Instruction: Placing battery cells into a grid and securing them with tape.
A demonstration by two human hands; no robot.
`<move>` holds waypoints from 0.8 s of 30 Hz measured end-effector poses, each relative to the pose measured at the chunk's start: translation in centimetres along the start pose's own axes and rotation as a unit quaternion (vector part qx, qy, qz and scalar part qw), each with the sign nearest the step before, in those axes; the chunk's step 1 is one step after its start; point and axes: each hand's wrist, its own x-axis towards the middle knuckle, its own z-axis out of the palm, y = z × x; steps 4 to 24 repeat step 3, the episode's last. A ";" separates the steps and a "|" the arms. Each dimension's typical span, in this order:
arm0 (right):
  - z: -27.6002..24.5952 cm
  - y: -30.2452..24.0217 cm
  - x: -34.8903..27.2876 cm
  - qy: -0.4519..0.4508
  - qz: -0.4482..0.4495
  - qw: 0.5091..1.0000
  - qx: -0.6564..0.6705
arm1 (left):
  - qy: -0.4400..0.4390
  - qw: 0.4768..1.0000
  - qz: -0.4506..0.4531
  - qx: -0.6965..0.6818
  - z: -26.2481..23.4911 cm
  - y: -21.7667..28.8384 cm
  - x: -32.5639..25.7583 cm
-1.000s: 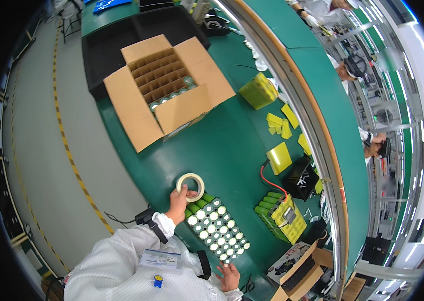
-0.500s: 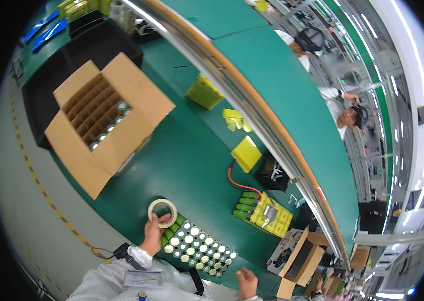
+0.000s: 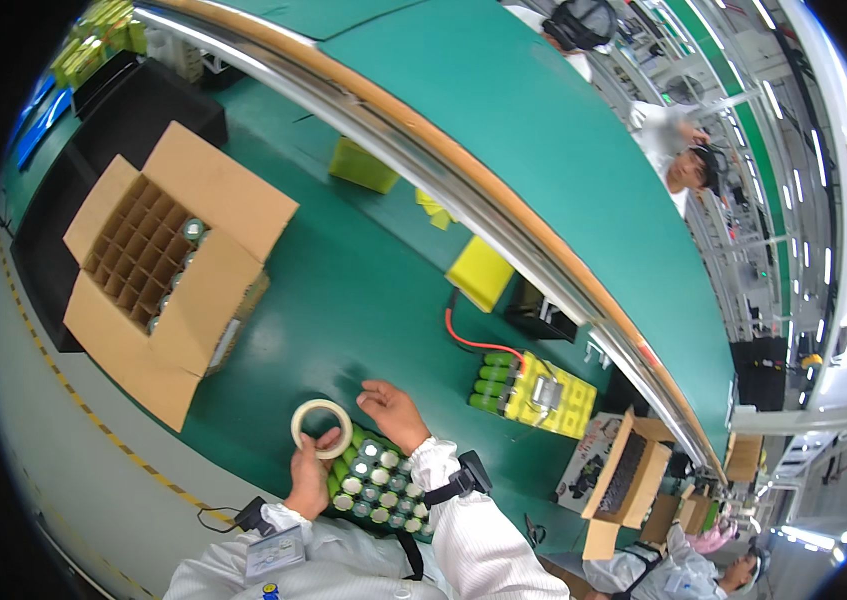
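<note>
At the far left an open carton (image 3: 158, 265) with a cell grid sits on the green table (image 3: 363, 290). Nearer, the left hand (image 3: 309, 478) is clamped on a tape roll (image 3: 321, 428), lifted just above a block of green cells (image 3: 375, 480). The right hand (image 3: 395, 412) hovers beside the roll, fingers loosely apart, holding nothing. Further right lies a yellow-topped cell pack (image 3: 533, 387).

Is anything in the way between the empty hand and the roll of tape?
Nothing visible is. The right hand hangs open just beside the tape roll, which the left hand holds up over the green cells. Only open air lies between them.
</note>
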 end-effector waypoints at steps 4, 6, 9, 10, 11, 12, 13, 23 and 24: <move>2.0 2.0 2.7 -0.110 0.080 0.990 -0.033 | -0.009 1.000 -0.005 0.001 -1.5 -0.4 0.0; 2.0 2.0 2.7 -0.110 0.080 0.990 -0.033 | -0.009 1.000 -0.005 0.001 -1.5 -0.4 0.0; 2.0 2.0 2.7 -0.110 0.080 0.990 -0.033 | -0.009 1.000 -0.005 0.001 -1.5 -0.4 0.0; 2.0 2.0 2.7 -0.110 0.080 0.990 -0.033 | -0.009 1.000 -0.005 0.001 -1.5 -0.4 0.0; 2.0 2.0 2.7 -0.110 0.080 0.990 -0.033 | -0.009 1.000 -0.005 0.001 -1.5 -0.4 0.0; 2.0 2.0 2.7 -0.110 0.080 0.990 -0.033 | -0.009 1.000 -0.005 0.001 -1.5 -0.4 0.0; 2.0 2.0 2.7 -0.110 0.080 0.990 -0.033 | -0.009 1.000 -0.005 0.001 -1.5 -0.4 0.0; 2.0 2.0 2.7 -0.110 0.080 0.990 -0.033 | -0.009 1.000 -0.005 0.001 -1.5 -0.4 0.0; 2.0 2.0 2.7 -0.110 0.080 0.990 -0.033 | -0.009 1.000 -0.005 0.001 -1.5 -0.4 0.0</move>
